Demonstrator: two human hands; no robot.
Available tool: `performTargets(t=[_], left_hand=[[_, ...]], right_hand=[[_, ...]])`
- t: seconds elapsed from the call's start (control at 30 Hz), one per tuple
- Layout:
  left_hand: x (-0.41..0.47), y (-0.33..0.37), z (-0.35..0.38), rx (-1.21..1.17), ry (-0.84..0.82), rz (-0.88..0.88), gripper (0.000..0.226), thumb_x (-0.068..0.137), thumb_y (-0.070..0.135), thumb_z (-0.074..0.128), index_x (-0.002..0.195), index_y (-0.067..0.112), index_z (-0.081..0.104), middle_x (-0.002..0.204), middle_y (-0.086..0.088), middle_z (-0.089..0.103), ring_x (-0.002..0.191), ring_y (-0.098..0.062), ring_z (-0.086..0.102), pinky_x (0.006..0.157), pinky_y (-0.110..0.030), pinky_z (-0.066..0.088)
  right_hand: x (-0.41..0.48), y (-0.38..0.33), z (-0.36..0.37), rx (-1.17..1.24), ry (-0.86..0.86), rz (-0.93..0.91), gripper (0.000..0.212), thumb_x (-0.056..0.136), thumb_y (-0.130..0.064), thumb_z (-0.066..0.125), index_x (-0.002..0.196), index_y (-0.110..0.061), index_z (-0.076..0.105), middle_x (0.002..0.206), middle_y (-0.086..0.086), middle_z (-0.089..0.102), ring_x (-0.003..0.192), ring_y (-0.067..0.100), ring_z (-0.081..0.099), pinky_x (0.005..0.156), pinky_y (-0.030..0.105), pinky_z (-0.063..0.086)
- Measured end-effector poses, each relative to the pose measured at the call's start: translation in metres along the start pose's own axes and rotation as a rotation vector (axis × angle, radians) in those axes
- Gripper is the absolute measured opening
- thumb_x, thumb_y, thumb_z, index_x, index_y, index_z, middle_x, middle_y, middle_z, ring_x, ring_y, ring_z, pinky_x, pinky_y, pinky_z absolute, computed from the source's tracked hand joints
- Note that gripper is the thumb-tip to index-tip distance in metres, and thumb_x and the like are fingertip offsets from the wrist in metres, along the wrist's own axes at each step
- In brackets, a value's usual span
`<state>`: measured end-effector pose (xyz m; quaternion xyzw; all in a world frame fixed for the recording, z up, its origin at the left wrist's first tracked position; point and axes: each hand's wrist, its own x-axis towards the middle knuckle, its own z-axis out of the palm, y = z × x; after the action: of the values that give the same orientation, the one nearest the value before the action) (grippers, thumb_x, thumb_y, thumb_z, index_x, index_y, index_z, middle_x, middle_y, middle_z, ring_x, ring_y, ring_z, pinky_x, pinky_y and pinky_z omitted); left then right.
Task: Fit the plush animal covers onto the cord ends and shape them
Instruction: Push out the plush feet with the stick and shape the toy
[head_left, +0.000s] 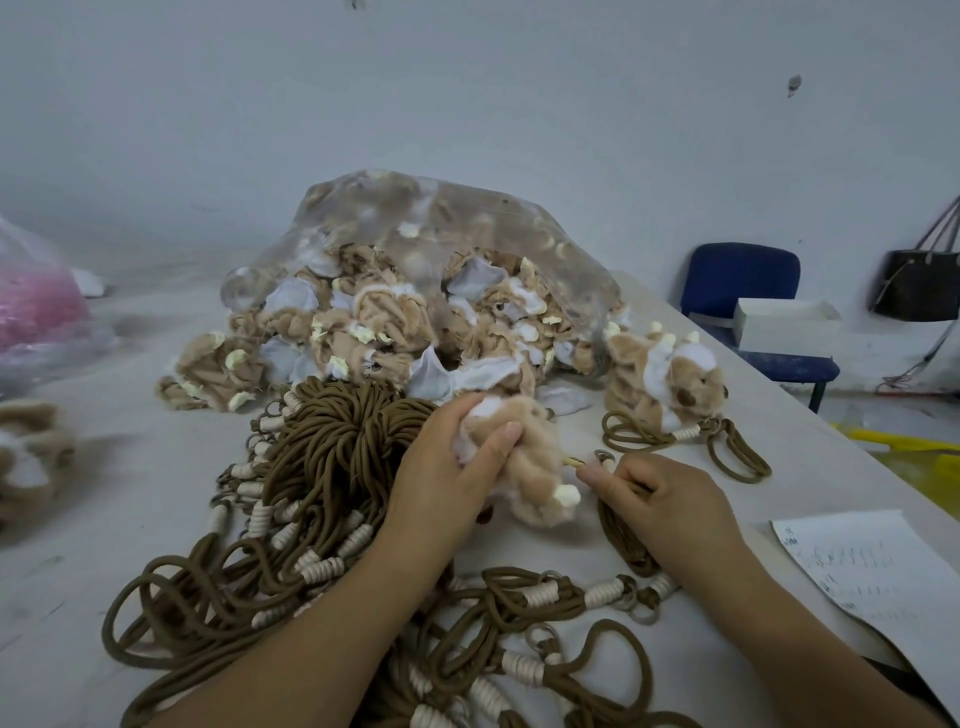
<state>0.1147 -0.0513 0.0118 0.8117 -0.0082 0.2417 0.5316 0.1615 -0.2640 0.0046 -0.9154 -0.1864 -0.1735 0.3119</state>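
My left hand (457, 467) grips a tan and white plush animal cover (535, 467) at the middle of the table. Just to its right, my right hand (654, 499) pinches a thin stick (574, 461) whose tip enters the cover, with a brown cord (623, 540) running under the palm. A big bundle of brown cords with white wrapped ends (332, 467) lies to the left and in front. Behind it, a clear plastic bag (415, 270) spills several flat plush covers. A fitted plush animal on a cord (670, 384) lies at the right.
A sheet of paper with writing (878, 571) lies at the table's right edge. Beyond that edge stand a blue chair (743, 280) with a white box and a dark handbag (919, 286). A pink-filled plastic bag (36, 312) and another plush piece (31, 452) sit at the left.
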Motion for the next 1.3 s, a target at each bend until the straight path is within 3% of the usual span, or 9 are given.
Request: performTargets(t=[0.13,0.23,0.37,0.63,0.73,0.87,0.97,1.1,1.3], left_hand=[[0.004,-0.005,0.001,-0.093,-0.023,-0.075,0.021,0.083,0.05,0.066,0.081,0.029,0.064,0.075,0.015,0.069,0.064,0.004,0.06,0.055,-0.008,0.043],[0.003,-0.006,0.0,-0.159,0.019,-0.062,0.016,0.085,0.045,0.069,0.078,0.031,0.064,0.074,0.011,0.069,0.064,0.0,0.062,0.055,-0.013,0.047],[0.002,0.001,-0.003,-0.156,0.11,-0.024,0.032,0.076,0.062,0.058,0.078,0.031,0.06,0.073,0.016,0.066,0.062,0.003,0.059,0.052,-0.011,0.043],[-0.002,0.002,-0.003,-0.029,0.073,0.095,0.053,0.083,0.063,0.042,0.089,0.013,0.061,0.079,-0.007,0.063,0.071,-0.017,0.058,0.064,-0.037,0.047],[-0.002,0.003,-0.003,-0.064,0.013,0.074,0.044,0.083,0.061,0.044,0.089,0.021,0.062,0.082,0.0,0.067,0.073,-0.011,0.06,0.062,-0.026,0.048],[-0.003,0.005,0.001,-0.135,-0.094,0.062,0.026,0.091,0.055,0.047,0.095,0.034,0.062,0.093,0.023,0.067,0.085,0.005,0.062,0.071,-0.007,0.044],[-0.004,0.004,0.006,-0.203,-0.158,-0.015,0.029,0.086,0.056,0.044,0.09,0.037,0.065,0.087,0.018,0.071,0.082,0.002,0.065,0.074,-0.016,0.049],[-0.004,0.002,0.01,-0.214,-0.136,-0.029,0.048,0.082,0.069,0.041,0.093,0.029,0.065,0.084,0.012,0.071,0.078,-0.003,0.066,0.071,-0.022,0.051],[-0.006,-0.003,0.004,-0.301,0.03,-0.029,0.039,0.084,0.071,0.042,0.094,0.04,0.063,0.085,0.007,0.068,0.078,-0.008,0.066,0.067,-0.023,0.053]], right_hand=[[0.001,0.001,-0.001,-0.029,0.027,-0.019,0.069,0.07,-0.081,0.037,0.055,-0.014,0.041,0.054,0.003,0.049,0.055,0.016,0.049,0.051,0.035,0.039],[0.002,0.0,-0.001,-0.003,0.007,0.004,0.07,0.069,-0.081,0.038,0.056,-0.012,0.042,0.054,0.004,0.05,0.054,0.017,0.049,0.053,0.038,0.04],[0.003,0.002,-0.001,0.005,0.0,0.027,0.071,0.071,-0.077,0.041,0.059,-0.008,0.045,0.055,0.007,0.05,0.057,0.018,0.049,0.054,0.039,0.041],[0.001,-0.001,-0.001,0.076,0.017,-0.009,0.067,0.071,-0.078,0.041,0.054,-0.014,0.04,0.054,0.002,0.047,0.054,0.018,0.048,0.052,0.037,0.039],[0.0,-0.001,-0.002,0.12,0.027,-0.042,0.067,0.073,-0.075,0.046,0.054,-0.012,0.038,0.056,0.005,0.047,0.052,0.019,0.046,0.052,0.036,0.039],[-0.001,-0.006,-0.003,0.193,-0.009,-0.054,0.069,0.069,-0.076,0.044,0.053,-0.009,0.042,0.051,0.003,0.046,0.047,0.011,0.041,0.049,0.021,0.033],[-0.004,-0.012,0.004,0.302,-0.038,0.0,0.064,0.07,-0.07,0.046,0.054,-0.008,0.044,0.047,-0.005,0.041,0.046,0.004,0.037,0.045,0.017,0.03],[-0.005,-0.014,0.013,0.275,-0.07,0.069,0.05,0.087,-0.047,0.055,0.062,-0.003,0.053,0.054,0.008,0.049,0.046,0.004,0.039,0.047,0.023,0.031],[-0.004,-0.018,0.01,0.179,-0.041,0.077,0.056,0.073,-0.069,0.043,0.061,-0.014,0.044,0.057,0.007,0.051,0.048,0.013,0.043,0.051,0.036,0.038]])
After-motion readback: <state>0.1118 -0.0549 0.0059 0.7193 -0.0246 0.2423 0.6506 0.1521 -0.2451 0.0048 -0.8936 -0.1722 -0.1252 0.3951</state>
